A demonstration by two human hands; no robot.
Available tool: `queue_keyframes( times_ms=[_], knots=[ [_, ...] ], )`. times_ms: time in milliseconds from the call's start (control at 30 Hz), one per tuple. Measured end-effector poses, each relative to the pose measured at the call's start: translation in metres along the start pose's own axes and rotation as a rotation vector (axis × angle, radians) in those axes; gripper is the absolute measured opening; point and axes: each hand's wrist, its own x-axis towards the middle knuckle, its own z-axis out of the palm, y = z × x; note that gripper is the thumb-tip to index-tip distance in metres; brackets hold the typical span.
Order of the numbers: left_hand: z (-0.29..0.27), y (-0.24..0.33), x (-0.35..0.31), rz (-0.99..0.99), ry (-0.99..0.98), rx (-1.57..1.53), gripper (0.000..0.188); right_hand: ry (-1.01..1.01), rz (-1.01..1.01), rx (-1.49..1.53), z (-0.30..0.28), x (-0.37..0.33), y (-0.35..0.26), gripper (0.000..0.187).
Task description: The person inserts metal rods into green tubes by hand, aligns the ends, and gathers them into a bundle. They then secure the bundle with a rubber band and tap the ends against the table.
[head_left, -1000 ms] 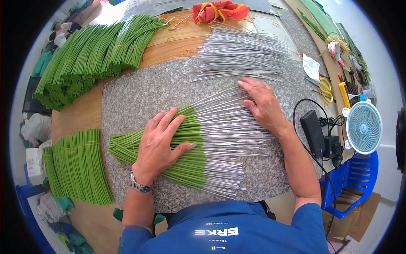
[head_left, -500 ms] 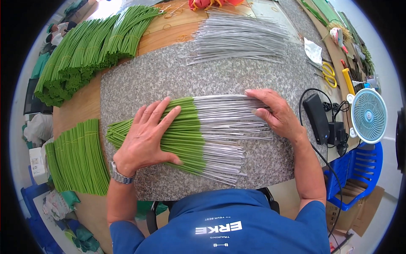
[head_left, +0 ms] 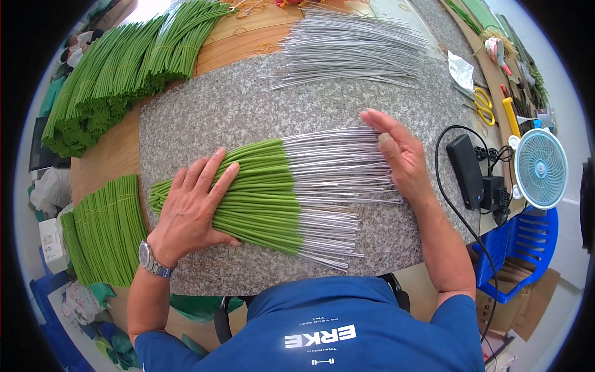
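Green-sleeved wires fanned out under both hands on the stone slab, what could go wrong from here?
1. The left hand presses only the green sleeved ends; the lowest wires already splay apart and could roll out of line.
2. The right hand pushes on bare wire tips, which might prick the palm.
3. Strays could slide toward the black adapter and its cable.

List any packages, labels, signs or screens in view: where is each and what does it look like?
Cardboard box: lower right, under the blue plastic chair, brown, flaps open.
White carton: far left edge, small, boxy.
Dark flat panel: left edge beside the green stems, possibly a screen; cannot tell.
No signs visible.
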Motion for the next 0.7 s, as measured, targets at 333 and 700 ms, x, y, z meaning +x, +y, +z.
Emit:
queue_keyframes(
  times_ms=[333,700],
  knots=[
    [0.003,0.000,-0.006,-0.036,0.033,-0.009,0.143,0.154,-0.078,-0.084,-0.005,0.004,-0.006,0.056],
    [0.002,0.002,-0.007,-0.008,0.039,-0.019,0.141,0.026,0.038,-0.147,0.026,0.008,-0.007,0.068]
  ],
)
